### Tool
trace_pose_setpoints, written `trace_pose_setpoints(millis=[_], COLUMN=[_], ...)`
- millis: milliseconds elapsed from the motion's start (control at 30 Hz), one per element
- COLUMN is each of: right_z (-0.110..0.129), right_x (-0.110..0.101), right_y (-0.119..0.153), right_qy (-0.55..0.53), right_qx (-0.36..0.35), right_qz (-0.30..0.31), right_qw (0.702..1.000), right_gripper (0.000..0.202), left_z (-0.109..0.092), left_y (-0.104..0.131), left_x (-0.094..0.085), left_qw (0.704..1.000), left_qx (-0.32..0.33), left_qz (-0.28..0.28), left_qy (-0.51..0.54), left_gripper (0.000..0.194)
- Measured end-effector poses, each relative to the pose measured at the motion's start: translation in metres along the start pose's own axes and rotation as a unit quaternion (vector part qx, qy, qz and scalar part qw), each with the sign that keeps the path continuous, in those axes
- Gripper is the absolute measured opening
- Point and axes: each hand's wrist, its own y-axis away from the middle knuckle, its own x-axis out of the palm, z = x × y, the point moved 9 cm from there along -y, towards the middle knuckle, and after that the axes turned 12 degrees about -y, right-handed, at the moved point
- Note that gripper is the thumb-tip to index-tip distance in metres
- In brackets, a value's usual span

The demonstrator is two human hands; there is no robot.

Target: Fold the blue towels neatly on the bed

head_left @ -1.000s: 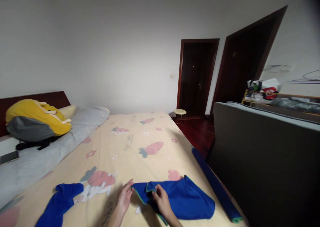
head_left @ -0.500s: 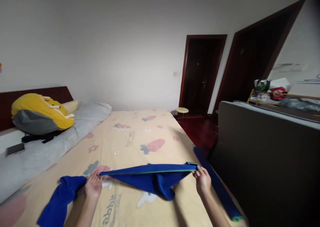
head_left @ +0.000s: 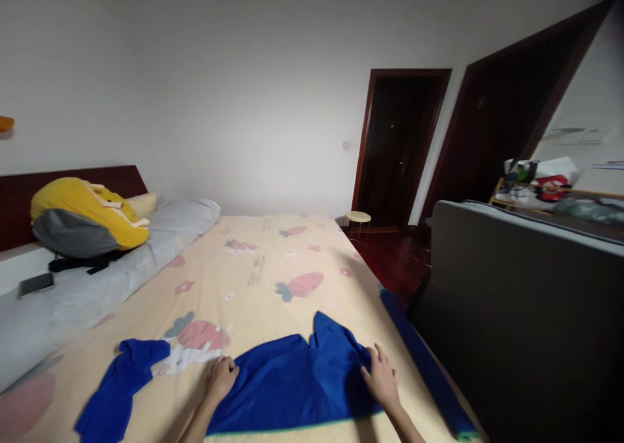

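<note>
The wide blue cloth (head_left: 287, 384) lies on the bed (head_left: 253, 306), between your left grip (head_left: 221, 379) and your right grip (head_left: 383, 376). Your left is curled on its left edge, holding it; your right touches its right edge, fingers parted, pinch unclear. Both forearms slant inward toward it. Count one crumpled blue cloth (head_left: 119, 388) left of it, one rolled blue cloth (head_left: 424, 358) right.
</note>
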Motion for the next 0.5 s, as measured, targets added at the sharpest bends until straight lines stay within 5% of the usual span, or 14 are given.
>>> trace_pose_setpoints(millis=[200,367,500], right_z=[0.014,0.013,-0.001], right_x=[0.036,0.025,0.011], right_y=[0.011,0.015,0.011], right_qy=[0.106,0.132,0.112], right_qx=[-0.023,-0.060,-0.043], right_qz=[0.070,0.092,0.122], right_qw=[0.992,0.985,0.985], right_gripper=[0.054,0.057,0.032], left_z=[-0.020,-0.016,-0.002], left_y=[0.004,0.001,-0.009], left_x=[0.019,0.030,0.012], left_qw=[0.998,0.998,0.997], left_qx=[0.016,0.036,0.018], left_qz=[-0.068,-0.038,-0.018], left_qy=[-0.012,0.032,0.076], left_gripper=[0.035,0.027,0.015])
